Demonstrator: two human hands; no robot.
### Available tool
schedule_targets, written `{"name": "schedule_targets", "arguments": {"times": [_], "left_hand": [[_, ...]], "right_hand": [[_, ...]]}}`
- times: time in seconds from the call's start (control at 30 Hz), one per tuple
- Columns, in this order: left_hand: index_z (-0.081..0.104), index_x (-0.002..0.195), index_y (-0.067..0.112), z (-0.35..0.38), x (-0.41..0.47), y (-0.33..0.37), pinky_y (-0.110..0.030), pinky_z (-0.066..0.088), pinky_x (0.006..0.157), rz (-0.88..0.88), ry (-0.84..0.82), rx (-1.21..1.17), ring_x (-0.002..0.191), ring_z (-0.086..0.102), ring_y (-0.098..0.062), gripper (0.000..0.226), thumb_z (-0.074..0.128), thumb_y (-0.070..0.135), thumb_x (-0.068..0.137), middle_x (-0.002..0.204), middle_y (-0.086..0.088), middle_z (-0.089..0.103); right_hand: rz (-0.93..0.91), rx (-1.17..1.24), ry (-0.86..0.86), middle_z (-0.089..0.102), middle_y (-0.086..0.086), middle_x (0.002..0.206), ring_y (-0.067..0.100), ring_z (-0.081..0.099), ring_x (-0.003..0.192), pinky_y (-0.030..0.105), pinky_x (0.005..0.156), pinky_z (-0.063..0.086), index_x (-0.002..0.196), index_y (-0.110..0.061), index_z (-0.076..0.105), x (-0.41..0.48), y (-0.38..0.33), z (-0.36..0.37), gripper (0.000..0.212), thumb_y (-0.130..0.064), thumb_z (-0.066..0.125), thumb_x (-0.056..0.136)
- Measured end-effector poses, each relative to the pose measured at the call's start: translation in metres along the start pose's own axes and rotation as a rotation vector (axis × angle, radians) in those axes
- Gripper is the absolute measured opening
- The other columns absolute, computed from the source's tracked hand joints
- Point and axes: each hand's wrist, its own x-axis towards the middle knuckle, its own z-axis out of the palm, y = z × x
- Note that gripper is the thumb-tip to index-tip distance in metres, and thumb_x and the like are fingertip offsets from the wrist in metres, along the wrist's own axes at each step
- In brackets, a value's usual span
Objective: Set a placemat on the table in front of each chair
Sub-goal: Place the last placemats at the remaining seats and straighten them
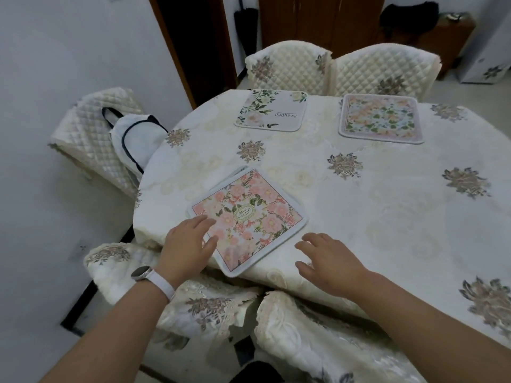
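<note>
A pink floral placemat [249, 217] lies turned like a diamond near the table's [387, 203] front left edge, above a covered chair [179, 294]. My left hand [188, 244] rests flat on its near left corner, fingers spread. My right hand [329, 261] hovers open just right of the mat, over the cream tablecloth. At the far side lie a white leafy placemat [272, 110] before the far left chair [287, 67] and a pink-bordered floral placemat [381, 118] before the far right chair [384, 69].
Another covered chair [326, 341] stands at the near edge below my right arm. On the left a quilted chair [91, 134] holds a white bag with dark trim [135, 136]. A dark doorway and wooden cabinets stand behind the table.
</note>
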Motion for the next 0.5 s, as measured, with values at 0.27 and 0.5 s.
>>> {"name": "schedule_targets", "arguments": {"times": [0.27,0.5], "left_hand": [[0.053,0.135,0.024,0.008,0.021,-0.024,-0.046,0.038,0.105,-0.002,-0.071,0.041,0.130,0.045,-0.023,0.045,0.049,0.040,0.093,0.144,0.000,0.050],[0.053,0.135,0.022,0.037,0.084,-0.069,-0.041,0.044,0.096,0.009,-0.262,0.046,0.127,0.046,-0.026,0.042,0.051,0.033,0.094,0.144,-0.003,0.050]], "right_hand": [[0.048,0.130,-0.052,0.043,-0.003,0.145,0.020,0.041,0.130,0.037,0.105,0.038,0.143,-0.025,0.043,0.005,-0.006,0.027,0.049,-0.045,0.040,0.099],[0.343,0.449,-0.140,0.041,0.003,0.146,0.022,0.042,0.131,0.037,0.106,0.037,0.143,-0.021,0.041,0.036,-0.025,0.048,0.049,-0.044,0.043,0.099]]}}
